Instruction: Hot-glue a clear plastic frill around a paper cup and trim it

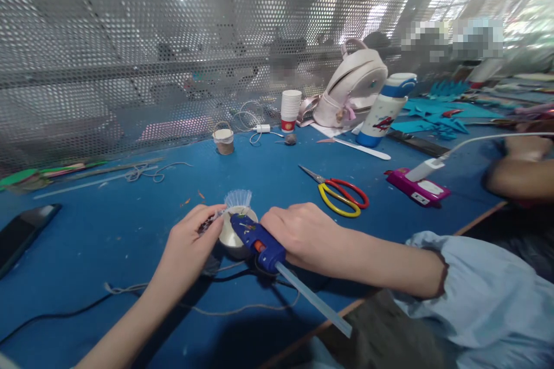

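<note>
My right hand [303,233] is wrapped round a blue hot glue gun [255,239], whose nozzle points left over the rim of a small white paper cup [231,236]. A long translucent glue stick [315,300] juts from the back of the gun. My left hand [197,236] pinches a strip of pleated, lace-like trim at the cup's left rim; its fingers partly hide it. Pale blue pleated trim [238,198] stands up along the far side of the cup. Grey string [242,309] trails over the table below the cup.
Red-and-yellow-handled scissors [341,196] lie to the right, near a purple power strip [418,187] with a white plug. Behind stand a small basket-like cup [224,141], stacked paper cups [291,109], a bottle [385,109] and a backpack [352,86]. A phone [26,236] lies left.
</note>
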`<state>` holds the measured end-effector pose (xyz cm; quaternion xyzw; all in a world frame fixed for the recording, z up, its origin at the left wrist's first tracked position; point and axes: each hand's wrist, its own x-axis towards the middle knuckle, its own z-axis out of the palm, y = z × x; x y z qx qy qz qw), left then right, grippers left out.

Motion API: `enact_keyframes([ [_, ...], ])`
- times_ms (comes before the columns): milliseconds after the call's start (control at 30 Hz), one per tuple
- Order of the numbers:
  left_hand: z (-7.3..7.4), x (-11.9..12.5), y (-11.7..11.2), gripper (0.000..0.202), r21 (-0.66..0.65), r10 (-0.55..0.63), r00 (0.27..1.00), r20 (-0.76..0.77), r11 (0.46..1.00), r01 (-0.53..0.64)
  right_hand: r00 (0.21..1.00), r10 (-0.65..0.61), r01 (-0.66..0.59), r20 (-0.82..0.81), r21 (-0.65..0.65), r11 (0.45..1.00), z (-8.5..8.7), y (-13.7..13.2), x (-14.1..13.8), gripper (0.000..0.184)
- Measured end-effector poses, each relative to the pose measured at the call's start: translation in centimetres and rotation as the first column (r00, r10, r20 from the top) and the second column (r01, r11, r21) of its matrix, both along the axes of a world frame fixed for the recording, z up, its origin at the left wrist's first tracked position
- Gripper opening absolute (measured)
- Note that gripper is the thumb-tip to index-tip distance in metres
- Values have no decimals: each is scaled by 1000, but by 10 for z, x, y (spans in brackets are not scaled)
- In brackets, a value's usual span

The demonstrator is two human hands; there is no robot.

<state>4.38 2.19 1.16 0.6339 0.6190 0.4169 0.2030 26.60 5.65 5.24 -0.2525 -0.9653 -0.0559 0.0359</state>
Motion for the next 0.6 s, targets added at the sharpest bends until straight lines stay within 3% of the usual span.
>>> enact_keyframes([
  [400, 4, 2, 0, 31, 14, 18, 1000, 5, 1000, -18, 996, 62, -59, -56, 62, 996, -6, -5, -3, 11],
  [600, 5, 4, -2, 30, 19, 20, 999, 33, 1000, -21, 996, 22, -14, -89, 96, 995, -8, -6, -1, 11],
])
